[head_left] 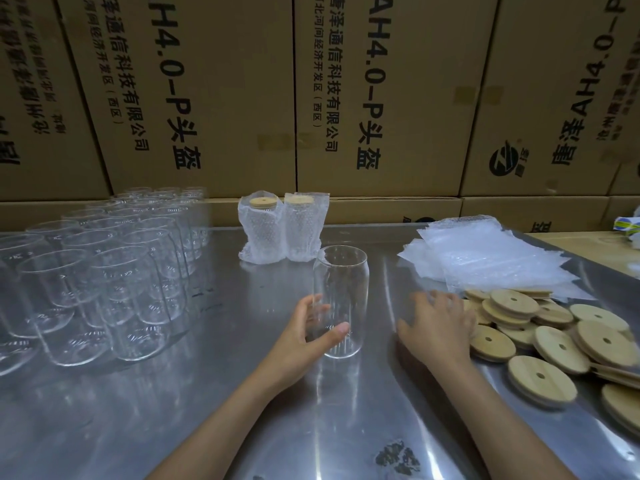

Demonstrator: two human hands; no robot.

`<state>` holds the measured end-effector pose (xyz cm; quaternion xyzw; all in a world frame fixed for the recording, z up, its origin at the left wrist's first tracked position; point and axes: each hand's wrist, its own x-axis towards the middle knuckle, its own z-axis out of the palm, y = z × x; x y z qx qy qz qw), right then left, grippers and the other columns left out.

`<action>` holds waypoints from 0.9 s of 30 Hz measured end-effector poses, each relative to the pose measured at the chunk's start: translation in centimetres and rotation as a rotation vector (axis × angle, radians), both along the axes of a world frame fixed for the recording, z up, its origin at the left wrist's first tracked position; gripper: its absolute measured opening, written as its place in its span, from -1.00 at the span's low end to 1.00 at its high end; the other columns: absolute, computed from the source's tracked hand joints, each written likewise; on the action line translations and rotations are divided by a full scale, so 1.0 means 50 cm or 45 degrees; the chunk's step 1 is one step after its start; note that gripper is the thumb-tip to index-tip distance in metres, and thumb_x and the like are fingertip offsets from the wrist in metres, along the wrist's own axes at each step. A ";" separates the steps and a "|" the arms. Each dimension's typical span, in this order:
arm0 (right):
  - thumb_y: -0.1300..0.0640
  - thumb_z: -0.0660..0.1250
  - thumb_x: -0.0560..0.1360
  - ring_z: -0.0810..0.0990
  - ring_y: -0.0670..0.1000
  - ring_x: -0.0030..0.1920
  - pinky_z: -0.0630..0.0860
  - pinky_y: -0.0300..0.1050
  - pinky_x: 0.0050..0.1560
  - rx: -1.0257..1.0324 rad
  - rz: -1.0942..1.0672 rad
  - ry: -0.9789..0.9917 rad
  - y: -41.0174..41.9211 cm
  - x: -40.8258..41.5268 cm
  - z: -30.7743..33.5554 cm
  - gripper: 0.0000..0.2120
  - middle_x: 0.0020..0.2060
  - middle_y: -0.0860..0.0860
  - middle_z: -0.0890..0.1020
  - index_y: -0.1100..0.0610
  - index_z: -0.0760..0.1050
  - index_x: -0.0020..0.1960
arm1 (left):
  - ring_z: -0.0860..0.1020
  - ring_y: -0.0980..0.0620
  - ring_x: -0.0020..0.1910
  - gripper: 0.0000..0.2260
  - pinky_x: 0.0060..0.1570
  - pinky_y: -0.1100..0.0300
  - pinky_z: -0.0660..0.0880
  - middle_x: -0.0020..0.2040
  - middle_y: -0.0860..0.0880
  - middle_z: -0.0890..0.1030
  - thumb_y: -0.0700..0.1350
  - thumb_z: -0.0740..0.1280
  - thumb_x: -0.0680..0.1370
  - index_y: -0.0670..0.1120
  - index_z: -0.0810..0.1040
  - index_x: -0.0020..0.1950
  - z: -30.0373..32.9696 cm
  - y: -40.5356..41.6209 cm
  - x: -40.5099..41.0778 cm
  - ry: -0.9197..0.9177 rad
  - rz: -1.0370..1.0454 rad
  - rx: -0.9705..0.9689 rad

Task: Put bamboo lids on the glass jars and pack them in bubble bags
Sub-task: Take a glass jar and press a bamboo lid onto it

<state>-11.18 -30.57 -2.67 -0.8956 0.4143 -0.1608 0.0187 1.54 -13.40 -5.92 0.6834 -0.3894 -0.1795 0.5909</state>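
Glass jar [341, 303] — upright, mouth up and unlidded, at table centre; left hand [306, 329] wraps its lower wall. Bamboo lids [540, 332] — heaped to the jar's right. Right hand [438, 325] — fingers spread, holding nothing, touching the heap's near edge; the nearer hand for a lid.

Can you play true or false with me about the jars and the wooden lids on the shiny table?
1. The left hand holds an upright glass jar. True.
2. That jar already has a bamboo lid on it. False: its mouth is open, with no lid.
3. Two packed jars stand in bubble bags at the back of the table. True.
4. The bamboo lids are piled on the left side. False: they lie on the right, by the right hand.
5. The empty jars are grouped on the left. True.
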 end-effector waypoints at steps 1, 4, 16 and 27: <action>-0.14 0.22 0.53 0.17 0.23 0.43 0.13 0.10 0.40 0.059 -0.091 0.075 -0.002 -0.004 0.001 -0.53 0.43 0.12 0.28 0.03 0.33 0.37 | 0.44 0.21 0.32 -0.23 0.35 0.07 0.41 0.31 0.23 0.43 0.48 0.43 0.16 0.31 0.26 0.29 0.000 0.000 0.000 -0.004 0.002 0.004; -0.07 0.14 0.59 0.19 0.26 0.39 0.24 0.05 0.32 0.161 -0.178 0.178 -0.009 -0.011 0.003 -0.62 0.39 0.17 0.28 0.07 0.35 0.34 | 0.44 0.22 0.32 -0.25 0.33 0.10 0.42 0.31 0.25 0.43 0.49 0.42 0.16 0.33 0.27 0.26 0.002 0.001 -0.003 -0.010 0.002 0.012; 0.10 0.10 0.65 0.47 0.27 0.19 0.36 0.01 0.04 0.154 0.046 -0.294 -0.037 -0.008 0.003 -0.74 0.14 0.14 0.57 0.14 0.52 0.18 | 0.44 0.24 0.30 -0.24 0.19 0.30 0.43 0.33 0.21 0.41 0.38 0.39 0.24 0.20 0.24 0.37 0.010 0.006 -0.010 -0.030 -0.009 0.002; 0.04 0.28 0.54 0.49 -0.16 0.24 0.40 -0.25 0.26 0.145 0.992 -1.400 0.092 0.043 0.121 -0.73 0.16 -0.12 0.57 -0.03 0.55 0.23 | 0.48 0.31 0.19 -0.48 0.00 0.46 0.45 0.30 0.17 0.43 0.21 0.43 0.37 0.24 0.29 0.25 0.016 0.008 -0.017 -0.015 -0.016 -0.015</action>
